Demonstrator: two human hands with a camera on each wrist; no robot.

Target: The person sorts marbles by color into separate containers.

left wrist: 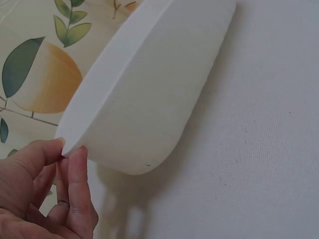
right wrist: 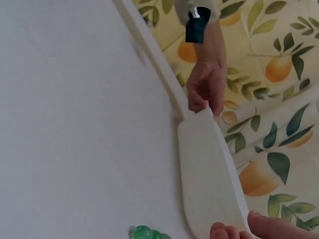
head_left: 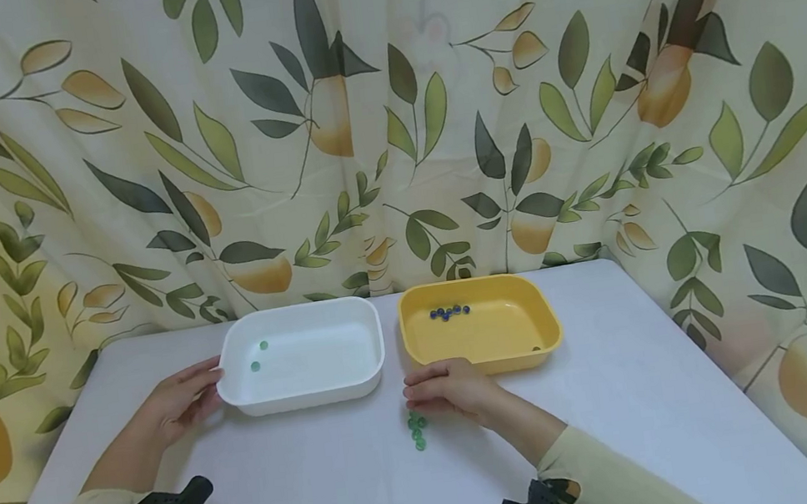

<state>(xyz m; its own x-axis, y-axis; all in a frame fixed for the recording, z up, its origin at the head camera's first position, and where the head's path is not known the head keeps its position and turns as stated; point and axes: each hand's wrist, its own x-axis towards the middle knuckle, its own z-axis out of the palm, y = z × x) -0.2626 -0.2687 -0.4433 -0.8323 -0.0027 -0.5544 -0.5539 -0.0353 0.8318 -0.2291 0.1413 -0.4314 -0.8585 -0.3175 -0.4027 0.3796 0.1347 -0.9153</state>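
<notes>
A white tray (head_left: pixel 308 400) stands at the left of the table, with two green marbles (head_left: pixel 260 355) in its left part. My left hand (head_left: pixel 184 403) pinches the rim at its left end between thumb and fingers, as the left wrist view shows. To the right, my right hand (head_left: pixel 454 393) hovers by the front left corner of the yellow tray (head_left: pixel 523 362), its fingers loosely bent and pointing left. Nothing shows between the thumb (right wrist: pixel 279 226) and fingertips. Just below this hand, several green marbles (head_left: pixel 417 433) lie clustered on the tablecloth, partly hidden by it.
Inside the yellow tray, several dark blue marbles (head_left: pixel 445 316) are grouped at the back left, and one small dark marble (head_left: pixel 536 347) lies at its front right. A white cloth covers the table (head_left: pixel 312 490). A curtain (head_left: pixel 387 119) printed with leaves and fruit hangs behind it.
</notes>
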